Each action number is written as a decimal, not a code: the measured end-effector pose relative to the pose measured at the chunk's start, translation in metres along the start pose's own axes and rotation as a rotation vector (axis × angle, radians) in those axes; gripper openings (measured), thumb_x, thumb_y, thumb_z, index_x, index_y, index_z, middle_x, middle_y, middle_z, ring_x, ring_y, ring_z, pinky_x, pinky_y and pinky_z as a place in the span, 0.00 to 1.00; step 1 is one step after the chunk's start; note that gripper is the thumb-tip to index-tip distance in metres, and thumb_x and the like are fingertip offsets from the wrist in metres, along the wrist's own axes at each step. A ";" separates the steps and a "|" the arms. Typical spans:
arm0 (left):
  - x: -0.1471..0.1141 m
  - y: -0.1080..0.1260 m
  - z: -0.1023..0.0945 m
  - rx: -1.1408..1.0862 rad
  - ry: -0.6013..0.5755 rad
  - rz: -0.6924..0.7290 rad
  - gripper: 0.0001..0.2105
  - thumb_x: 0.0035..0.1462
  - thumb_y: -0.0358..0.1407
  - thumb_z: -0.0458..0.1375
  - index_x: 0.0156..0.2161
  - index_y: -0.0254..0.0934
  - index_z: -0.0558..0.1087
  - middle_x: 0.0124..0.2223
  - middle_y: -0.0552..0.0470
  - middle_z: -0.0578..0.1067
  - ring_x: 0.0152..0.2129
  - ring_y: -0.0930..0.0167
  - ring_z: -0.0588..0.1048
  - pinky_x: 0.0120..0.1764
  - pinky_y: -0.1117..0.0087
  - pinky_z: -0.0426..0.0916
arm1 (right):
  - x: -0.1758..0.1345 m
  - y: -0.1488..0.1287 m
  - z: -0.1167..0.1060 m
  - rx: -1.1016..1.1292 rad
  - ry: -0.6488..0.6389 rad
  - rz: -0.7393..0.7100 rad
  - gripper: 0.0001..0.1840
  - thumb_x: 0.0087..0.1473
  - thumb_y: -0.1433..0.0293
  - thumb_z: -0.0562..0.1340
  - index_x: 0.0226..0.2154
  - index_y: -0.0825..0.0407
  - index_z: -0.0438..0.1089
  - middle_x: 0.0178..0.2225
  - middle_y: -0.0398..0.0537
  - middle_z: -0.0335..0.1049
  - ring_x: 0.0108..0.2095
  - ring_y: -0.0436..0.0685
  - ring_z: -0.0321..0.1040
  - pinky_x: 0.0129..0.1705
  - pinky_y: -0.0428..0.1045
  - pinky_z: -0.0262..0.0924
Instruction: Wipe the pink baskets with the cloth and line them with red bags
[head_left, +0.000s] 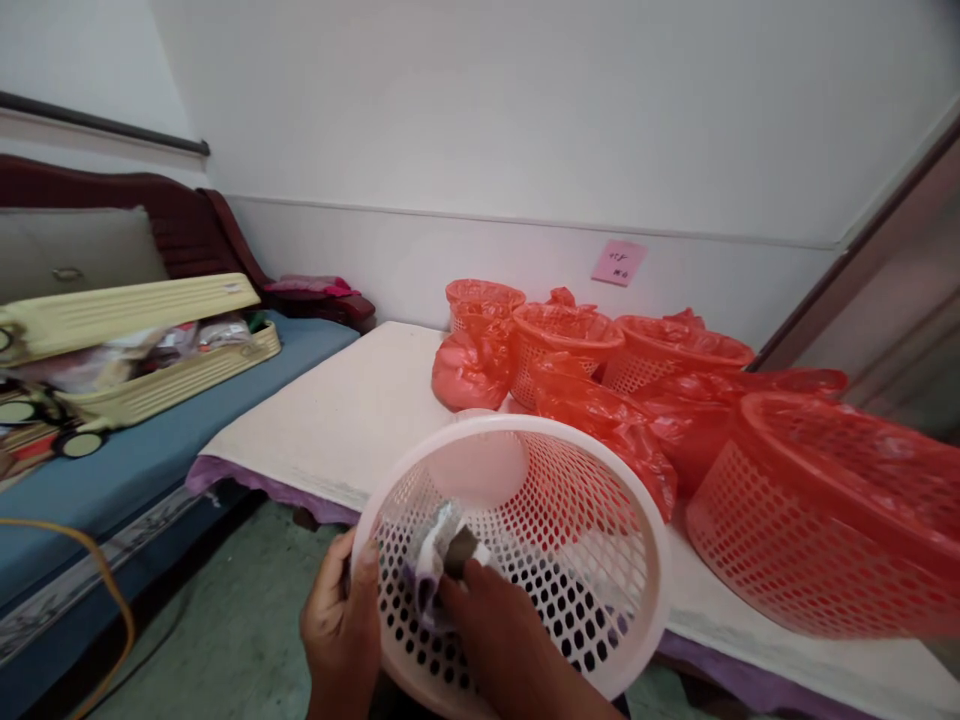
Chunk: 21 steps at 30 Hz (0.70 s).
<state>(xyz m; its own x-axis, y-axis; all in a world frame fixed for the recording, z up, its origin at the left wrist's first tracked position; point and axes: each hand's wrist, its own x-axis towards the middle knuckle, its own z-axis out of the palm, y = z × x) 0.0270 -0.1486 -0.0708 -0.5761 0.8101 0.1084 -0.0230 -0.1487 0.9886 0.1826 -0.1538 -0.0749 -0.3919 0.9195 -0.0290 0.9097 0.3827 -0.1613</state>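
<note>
Your left hand (341, 625) gripped pale basket (517, 560) rim, tilting it toward you; right hand (495, 640) pinched cloth (442, 560) inside (likely wiping mesh).

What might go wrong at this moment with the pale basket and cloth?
1. The left hand grips the pale basket only at its rim, in mid-air off the table; it may slip.
2. The cloth under the right hand may snag in the holes.
</note>
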 end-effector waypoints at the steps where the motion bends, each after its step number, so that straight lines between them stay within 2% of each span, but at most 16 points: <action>1: -0.004 0.002 0.002 -0.010 -0.013 0.014 0.16 0.52 0.50 0.62 0.40 0.40 0.77 0.36 0.54 0.77 0.35 0.69 0.73 0.39 0.72 0.66 | 0.002 0.007 0.000 -0.013 -0.009 0.042 0.18 0.55 0.80 0.55 0.44 0.49 0.72 0.40 0.55 0.74 0.38 0.64 0.75 0.36 0.54 0.67; 3: -0.011 0.006 0.005 -0.023 -0.044 0.040 0.15 0.54 0.48 0.61 0.39 0.40 0.77 0.36 0.54 0.77 0.35 0.69 0.73 0.40 0.72 0.65 | 0.011 0.019 0.000 -0.012 -0.006 0.109 0.19 0.52 0.82 0.54 0.41 0.52 0.73 0.40 0.58 0.75 0.37 0.63 0.75 0.36 0.53 0.66; 6: -0.020 0.009 0.008 -0.044 -0.081 0.059 0.14 0.55 0.48 0.60 0.39 0.40 0.77 0.36 0.53 0.76 0.35 0.69 0.72 0.41 0.71 0.65 | 0.030 0.026 0.004 0.032 0.033 0.147 0.20 0.51 0.82 0.53 0.42 0.53 0.72 0.40 0.56 0.75 0.36 0.60 0.75 0.37 0.51 0.65; 10: -0.023 0.010 0.009 -0.053 -0.077 0.072 0.14 0.55 0.48 0.60 0.39 0.41 0.77 0.35 0.54 0.77 0.33 0.70 0.72 0.39 0.72 0.65 | 0.059 0.017 0.013 0.100 0.095 0.138 0.25 0.52 0.78 0.54 0.53 0.50 0.65 0.48 0.51 0.72 0.47 0.56 0.71 0.47 0.48 0.63; 13: -0.024 0.009 0.008 -0.041 -0.069 0.072 0.14 0.55 0.48 0.60 0.39 0.41 0.77 0.34 0.55 0.77 0.32 0.70 0.72 0.37 0.73 0.65 | 0.072 0.019 0.020 0.087 0.079 0.151 0.33 0.49 0.79 0.56 0.58 0.50 0.61 0.53 0.56 0.68 0.47 0.60 0.71 0.45 0.51 0.64; 18: -0.027 -0.003 0.003 -0.003 -0.085 0.063 0.14 0.55 0.47 0.60 0.39 0.40 0.77 0.35 0.54 0.77 0.32 0.70 0.73 0.37 0.72 0.66 | 0.080 0.045 0.024 0.041 0.021 0.245 0.20 0.55 0.80 0.50 0.45 0.59 0.72 0.45 0.70 0.71 0.44 0.72 0.72 0.41 0.61 0.63; 21: -0.027 -0.010 0.002 0.000 -0.111 0.087 0.14 0.56 0.47 0.59 0.40 0.39 0.77 0.36 0.52 0.78 0.32 0.69 0.73 0.37 0.71 0.67 | 0.081 0.053 0.020 0.104 0.011 0.263 0.20 0.52 0.81 0.53 0.44 0.60 0.73 0.44 0.70 0.71 0.44 0.71 0.72 0.43 0.61 0.62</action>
<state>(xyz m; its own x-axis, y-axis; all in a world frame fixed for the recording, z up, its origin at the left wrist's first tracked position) 0.0441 -0.1682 -0.0832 -0.4823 0.8519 0.2042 0.0225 -0.2209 0.9750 0.1961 -0.0608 -0.1057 -0.1427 0.9871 -0.0727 0.9607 0.1205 -0.2500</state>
